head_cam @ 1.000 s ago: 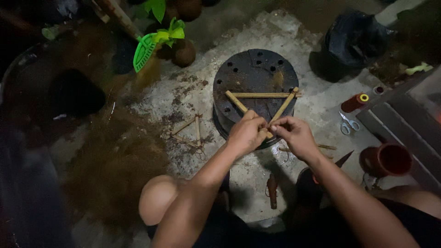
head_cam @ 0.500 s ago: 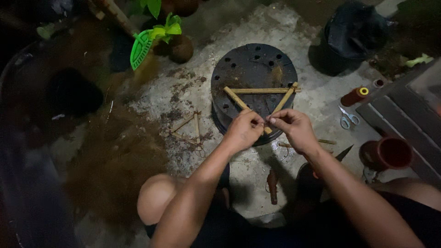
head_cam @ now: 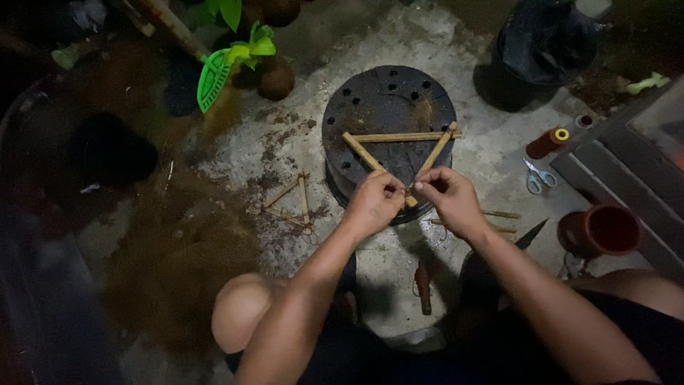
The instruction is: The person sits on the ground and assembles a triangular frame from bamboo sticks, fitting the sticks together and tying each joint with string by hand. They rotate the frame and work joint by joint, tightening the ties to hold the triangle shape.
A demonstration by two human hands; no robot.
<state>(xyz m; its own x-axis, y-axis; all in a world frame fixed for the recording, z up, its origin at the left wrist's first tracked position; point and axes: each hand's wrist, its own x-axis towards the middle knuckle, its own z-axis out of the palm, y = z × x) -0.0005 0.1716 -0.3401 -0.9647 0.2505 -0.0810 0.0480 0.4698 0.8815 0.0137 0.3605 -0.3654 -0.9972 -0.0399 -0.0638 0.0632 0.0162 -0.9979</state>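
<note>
Both hands pinch at the near corner of the stick triangle [head_cam: 399, 153]: left hand [head_cam: 374, 203] and right hand [head_cam: 445, 199] grip where the sticks cross, steadied atop the upturned black pot [head_cam: 388, 100].

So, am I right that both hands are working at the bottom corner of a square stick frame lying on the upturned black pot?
Not quite: the frame is a triangle, not a square. The head view shows both the left hand and the right hand at its bottom corner, on the upturned black pot.
</note>
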